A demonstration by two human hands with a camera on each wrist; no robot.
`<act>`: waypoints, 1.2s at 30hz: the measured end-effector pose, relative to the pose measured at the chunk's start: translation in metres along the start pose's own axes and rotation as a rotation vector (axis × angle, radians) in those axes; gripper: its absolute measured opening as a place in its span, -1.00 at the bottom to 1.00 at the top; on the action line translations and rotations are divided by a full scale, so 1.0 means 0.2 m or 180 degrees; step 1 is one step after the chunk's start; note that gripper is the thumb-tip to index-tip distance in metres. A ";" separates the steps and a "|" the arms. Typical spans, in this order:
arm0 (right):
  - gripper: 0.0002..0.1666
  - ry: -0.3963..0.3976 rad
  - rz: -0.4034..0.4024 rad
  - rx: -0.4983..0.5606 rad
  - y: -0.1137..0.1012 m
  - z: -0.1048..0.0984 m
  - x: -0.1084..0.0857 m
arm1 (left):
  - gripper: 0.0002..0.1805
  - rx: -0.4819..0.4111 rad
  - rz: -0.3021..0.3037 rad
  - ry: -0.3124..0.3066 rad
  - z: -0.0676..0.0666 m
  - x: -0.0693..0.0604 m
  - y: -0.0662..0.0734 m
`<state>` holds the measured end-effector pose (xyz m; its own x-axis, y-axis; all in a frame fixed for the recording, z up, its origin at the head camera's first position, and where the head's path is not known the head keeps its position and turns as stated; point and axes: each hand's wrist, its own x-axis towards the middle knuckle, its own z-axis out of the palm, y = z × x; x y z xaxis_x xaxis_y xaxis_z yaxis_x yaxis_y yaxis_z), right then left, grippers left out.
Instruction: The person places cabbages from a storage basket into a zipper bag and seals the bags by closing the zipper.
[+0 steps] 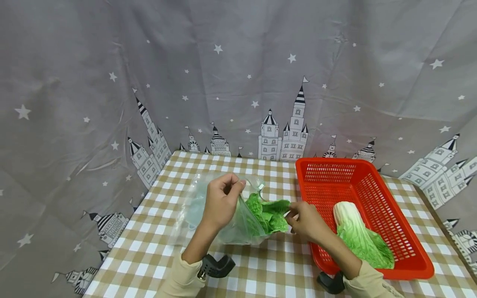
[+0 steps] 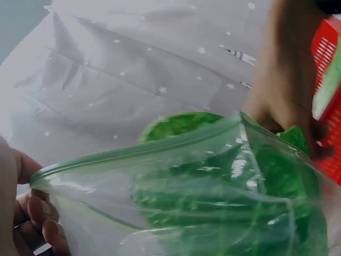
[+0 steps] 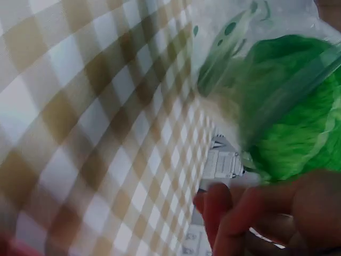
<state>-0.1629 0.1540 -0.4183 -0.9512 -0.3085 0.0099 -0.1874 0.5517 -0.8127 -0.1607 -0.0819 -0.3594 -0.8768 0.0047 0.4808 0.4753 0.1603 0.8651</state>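
Observation:
My left hand pinches the rim of a clear zip bag, holding its mouth raised; in the left wrist view the fingers grip the green-edged corner. A green leafy vegetable lies partly inside the bag, its leaves sticking out of the mouth toward the right. My right hand is at the outer edge of those leaves, with bent fingers. In the right wrist view the right hand is just below the leaves; whether it grips them cannot be told.
A red plastic basket stands at the right, with a white-stemmed cabbage in it. A checked cloth covers the table. Behind the table's far edge hangs a grey curtain with stars and castles.

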 end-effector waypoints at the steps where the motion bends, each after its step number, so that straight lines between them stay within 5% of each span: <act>1: -0.79 -0.0119 -0.0024 0.0156 0.00 0.00 0.00 | -0.67 -0.0047 0.0000 0.0030 0.00 0.01 0.01; 6: -0.77 -0.0668 0.0110 0.1085 -0.01 0.01 0.00 | -0.67 -0.0262 0.0041 0.0103 -0.01 0.01 -0.02; 11: -0.75 -0.0776 -0.0023 0.1336 -0.02 0.05 -0.01 | -0.68 -0.0314 0.0056 0.0021 0.00 -0.01 -0.02; 17: -0.80 -0.0096 -0.0138 0.0688 -0.07 0.00 -0.01 | -0.69 -0.0144 0.0149 0.0070 -0.03 0.02 0.01; 23: -0.84 0.0574 -0.0455 -0.0247 -0.31 -0.28 0.04 | -0.67 0.0603 0.0774 0.0550 -0.12 0.15 0.16; 28: -0.78 0.0808 -0.0875 -0.0778 -0.56 -0.48 0.06 | -0.66 0.1074 0.1179 0.0810 -0.18 0.27 0.31; 36: -0.78 0.0865 -0.0872 -0.0986 -0.70 -0.61 0.06 | -0.64 0.1196 0.1175 0.0704 -0.20 0.34 0.41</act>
<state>-0.1769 0.1670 -0.2329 -0.8786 -0.2840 0.3839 -0.4643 0.6957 -0.5481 -0.1783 -0.1083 -0.2512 -0.6022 -0.0733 0.7950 0.6532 0.5273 0.5434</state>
